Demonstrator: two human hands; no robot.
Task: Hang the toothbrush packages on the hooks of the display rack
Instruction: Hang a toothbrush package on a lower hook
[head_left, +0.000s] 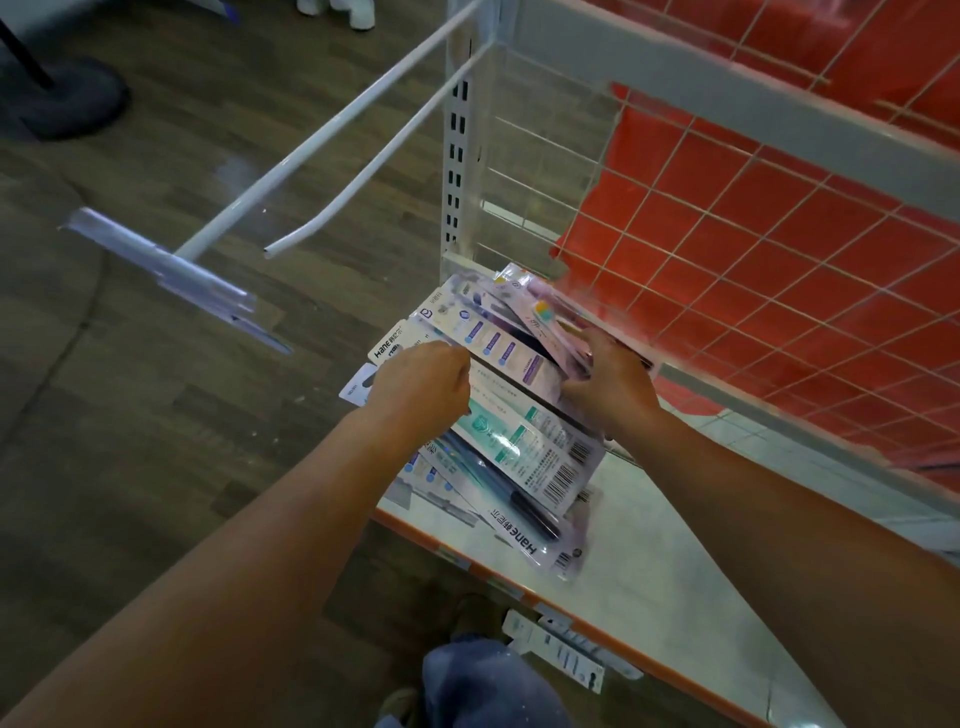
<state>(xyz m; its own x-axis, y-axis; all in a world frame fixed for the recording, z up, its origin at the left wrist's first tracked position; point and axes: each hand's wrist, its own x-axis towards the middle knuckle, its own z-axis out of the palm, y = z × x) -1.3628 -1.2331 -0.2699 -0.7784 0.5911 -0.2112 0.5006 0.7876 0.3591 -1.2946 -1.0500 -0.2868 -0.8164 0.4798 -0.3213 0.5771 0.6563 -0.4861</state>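
Dark wood flooring (171, 395) lies beside a white shelf (639, 582), where toothbrush packages (524, 447) are piled. One package's top is pinched by the left hand (421, 384); another is gripped by the right hand (613, 389). Both hooks (363, 171) above are bare.

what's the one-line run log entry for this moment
stage: pickup | left hand: on package pile | right hand: on pile | hook: bare | shelf: holds pile
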